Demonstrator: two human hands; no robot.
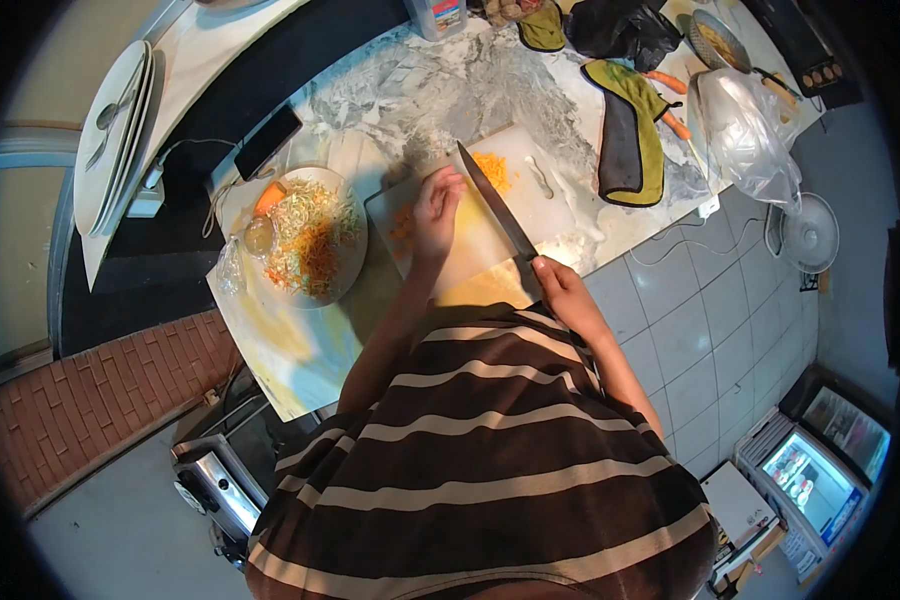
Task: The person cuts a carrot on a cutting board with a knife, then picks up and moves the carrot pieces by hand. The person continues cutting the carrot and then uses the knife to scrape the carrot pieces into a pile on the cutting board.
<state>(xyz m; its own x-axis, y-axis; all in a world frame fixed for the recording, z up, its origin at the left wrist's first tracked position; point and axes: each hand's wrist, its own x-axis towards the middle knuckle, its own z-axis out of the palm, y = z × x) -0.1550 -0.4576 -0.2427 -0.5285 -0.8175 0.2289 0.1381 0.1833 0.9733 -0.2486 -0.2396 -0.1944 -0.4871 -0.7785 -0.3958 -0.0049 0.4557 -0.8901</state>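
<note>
My right hand (560, 283) is wrapped round the handle of a large knife (497, 203), whose blade slants up and left over a white cutting board (480, 242). My left hand (437, 212) is over the board, left of the blade; its fingers are bent, and what they hold, if anything, is too small to make out. Finely cut orange pieces (492, 172) lie right of the knife tip. More orange bits (403, 228) lie at the board's left side. Left of the board, a plate (347, 262) holds shredded vegetables (315, 235).
Behind and right of the board lie a green and black cloth (630, 140), carrots (676, 125) and a clear plastic bag (745, 130). A dark phone (268, 142) with a cable lies beyond the plate. Stacked plates (120, 140) stand at the left.
</note>
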